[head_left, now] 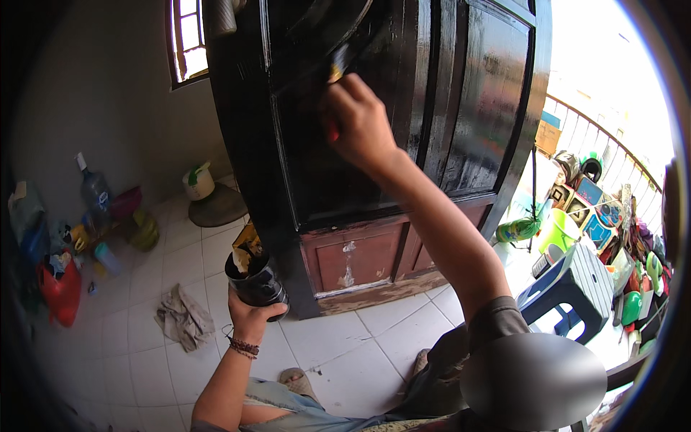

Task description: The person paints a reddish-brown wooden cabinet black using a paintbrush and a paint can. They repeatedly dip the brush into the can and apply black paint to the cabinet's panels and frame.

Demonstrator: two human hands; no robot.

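Note:
My right hand [359, 116] grips a paintbrush [337, 67], whose red handle shows partly below the fist. Its bristles are at a curved moulding on the dark upper panel of a wooden door [345, 162]; motion blur hides whether they touch. Glossy black coats most of the door, while a low panel [356, 259] is reddish brown with pale patches. Down to the left, my left hand [251, 313] holds a black paint can [258, 286] from beneath and around its side. A crumpled yellowish wrapper or liner [247, 245] sticks up from the can's mouth.
A grey rag [185, 318] lies on white floor tiles. Left stand a water bottle [96, 189], a red bag [59, 289] and a pot-like container [198, 182]. At right are a plastic stool [580, 283], a lime bucket [559, 229], helmets [591, 166] and a railing [610, 132].

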